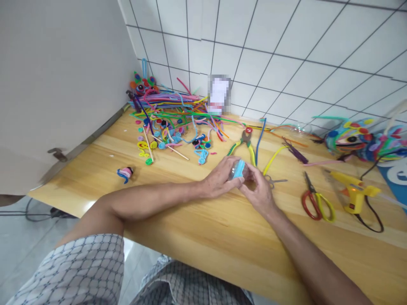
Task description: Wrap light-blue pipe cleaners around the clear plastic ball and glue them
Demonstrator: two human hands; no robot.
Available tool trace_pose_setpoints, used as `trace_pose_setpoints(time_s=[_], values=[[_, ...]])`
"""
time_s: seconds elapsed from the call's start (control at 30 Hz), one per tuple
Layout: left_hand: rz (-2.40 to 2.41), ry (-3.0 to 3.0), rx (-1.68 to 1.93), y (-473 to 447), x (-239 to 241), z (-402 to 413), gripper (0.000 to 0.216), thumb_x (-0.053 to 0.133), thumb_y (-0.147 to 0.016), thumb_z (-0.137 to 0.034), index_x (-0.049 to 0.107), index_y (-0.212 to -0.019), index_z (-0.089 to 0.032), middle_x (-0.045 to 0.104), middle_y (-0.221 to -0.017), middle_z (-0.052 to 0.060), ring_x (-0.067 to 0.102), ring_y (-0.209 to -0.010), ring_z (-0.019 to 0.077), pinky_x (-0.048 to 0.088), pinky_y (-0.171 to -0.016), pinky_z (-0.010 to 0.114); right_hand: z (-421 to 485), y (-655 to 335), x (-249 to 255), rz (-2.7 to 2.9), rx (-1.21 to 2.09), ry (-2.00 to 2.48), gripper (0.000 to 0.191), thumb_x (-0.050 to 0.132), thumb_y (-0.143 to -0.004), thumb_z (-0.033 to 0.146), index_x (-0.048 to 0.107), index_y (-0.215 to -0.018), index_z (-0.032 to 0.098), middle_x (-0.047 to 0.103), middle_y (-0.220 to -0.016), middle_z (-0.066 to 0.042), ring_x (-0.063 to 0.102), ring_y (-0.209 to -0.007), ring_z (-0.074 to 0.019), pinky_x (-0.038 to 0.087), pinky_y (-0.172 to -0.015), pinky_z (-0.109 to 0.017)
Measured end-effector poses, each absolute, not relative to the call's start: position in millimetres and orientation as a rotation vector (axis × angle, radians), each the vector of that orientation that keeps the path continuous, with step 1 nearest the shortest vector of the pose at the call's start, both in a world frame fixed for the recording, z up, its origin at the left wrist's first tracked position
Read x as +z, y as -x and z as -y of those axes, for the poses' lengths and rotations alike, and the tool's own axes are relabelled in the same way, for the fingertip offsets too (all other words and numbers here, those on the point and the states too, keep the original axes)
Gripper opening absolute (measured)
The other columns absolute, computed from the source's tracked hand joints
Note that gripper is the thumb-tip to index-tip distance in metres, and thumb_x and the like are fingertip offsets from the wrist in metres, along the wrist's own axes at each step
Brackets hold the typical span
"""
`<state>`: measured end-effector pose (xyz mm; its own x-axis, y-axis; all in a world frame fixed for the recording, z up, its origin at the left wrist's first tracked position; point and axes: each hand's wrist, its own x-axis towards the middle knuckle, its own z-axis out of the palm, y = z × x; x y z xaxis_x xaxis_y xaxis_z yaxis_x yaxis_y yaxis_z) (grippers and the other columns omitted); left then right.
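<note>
My left hand (pixel 221 180) and my right hand (pixel 259 190) meet over the middle of the wooden table (pixel 197 237). Together they grip a small clear ball with a light blue pipe cleaner (pixel 239 170) wrapped round it. The fingers of both hands are curled round this piece, the left from the left side, the right from the right and below. Most of the ball is hidden by the fingers.
A heap of coloured pipe cleaners (pixel 173 110) lies at the back left. Pliers (pixel 244 142), small scissors (pixel 276 181), red-and-yellow scissors (pixel 316 203) and a yellow glue gun (pixel 354 190) lie to the right. A colourful pipe-cleaner figure (pixel 352 140) sits far right, a small coiled piece (pixel 125 173) left.
</note>
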<state>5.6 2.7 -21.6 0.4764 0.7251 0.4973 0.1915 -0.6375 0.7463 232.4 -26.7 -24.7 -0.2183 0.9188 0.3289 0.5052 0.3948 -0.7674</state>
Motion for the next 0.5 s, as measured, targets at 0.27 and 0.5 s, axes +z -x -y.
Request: trace_pose_setpoints(time_s=[0.27, 0.5], values=[[-0.793, -2.080, 1.066, -1, -20, 0, 0.062, 0.059, -0.113, -0.053, 0.042, -0.160, -0.017, 0.057, -0.157, 0.023, 0.057, -0.150, 0.0362, 0.052, -0.130, 0.061, 26, -225, -24, 1.830, 0.692, 1.223, 0.065, 0.083, -0.096, 0.045, 0.064, -0.153, 0.023, 0.081, -0.140, -0.018, 0.081, -0.115, -0.0324, 0.070, -0.098, -0.052], [-0.789, -2.077, 1.015, 6, -15, 1, 0.066, 0.064, -0.112, -0.052, 0.040, -0.163, -0.019, 0.054, -0.162, 0.021, 0.054, -0.155, 0.0360, 0.049, -0.134, 0.060, 29, -220, -19, 1.825, 0.667, 1.212, 0.065, 0.085, -0.094, 0.043, 0.064, -0.153, 0.024, 0.080, -0.142, -0.017, 0.080, -0.122, -0.0349, 0.069, -0.103, -0.055]])
